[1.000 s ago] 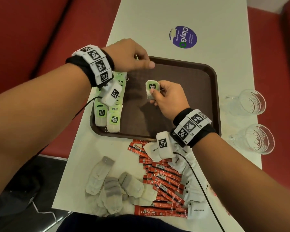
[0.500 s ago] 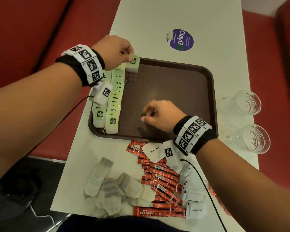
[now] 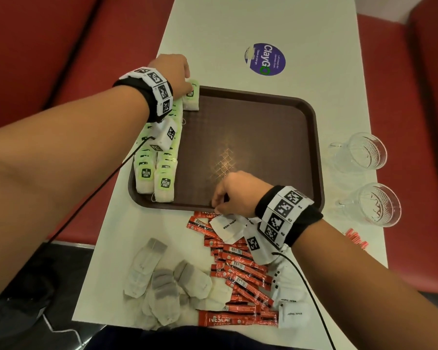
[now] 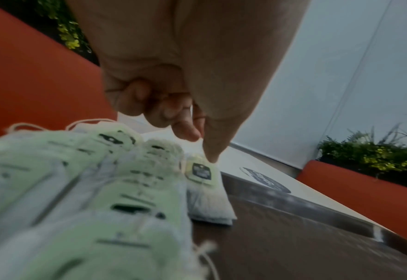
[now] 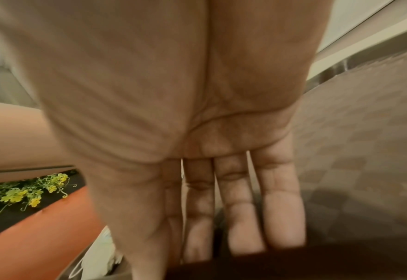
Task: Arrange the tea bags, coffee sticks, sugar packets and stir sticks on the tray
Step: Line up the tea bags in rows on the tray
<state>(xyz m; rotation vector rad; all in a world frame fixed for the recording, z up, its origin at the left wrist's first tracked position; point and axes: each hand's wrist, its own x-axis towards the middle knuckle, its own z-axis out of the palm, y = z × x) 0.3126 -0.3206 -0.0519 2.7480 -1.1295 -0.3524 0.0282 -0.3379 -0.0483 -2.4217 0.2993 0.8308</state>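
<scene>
A brown tray (image 3: 316, 147) lies on the white table. Two rows of green-tagged tea bags (image 3: 162, 173) run along its left side. At the far end of these rows my left hand (image 3: 187, 83) pinches the top of one more tea bag (image 3: 191, 98), which rests on the tray. In the left wrist view my thumb touches that tea bag (image 4: 202, 181) at its tag. My right hand (image 3: 218, 200) hovers at the tray's near rim with straight fingers (image 5: 240, 217), holding nothing. Red coffee sticks (image 3: 240, 269), white sugar packets (image 3: 228, 227) and plain tea bags (image 3: 162, 281) lie on the table nearer me.
Two clear glass cups (image 3: 362, 152) (image 3: 374, 203) stand right of the tray. Red stir sticks (image 3: 355, 238) lie near the table's right edge. A purple round sticker (image 3: 264, 59) is beyond the tray. Red bench seats flank the table.
The tea bag passed from my right hand to my left, which carried it to the tray's far left corner and lowered it there. My right hand drew back empty to the near rim.
</scene>
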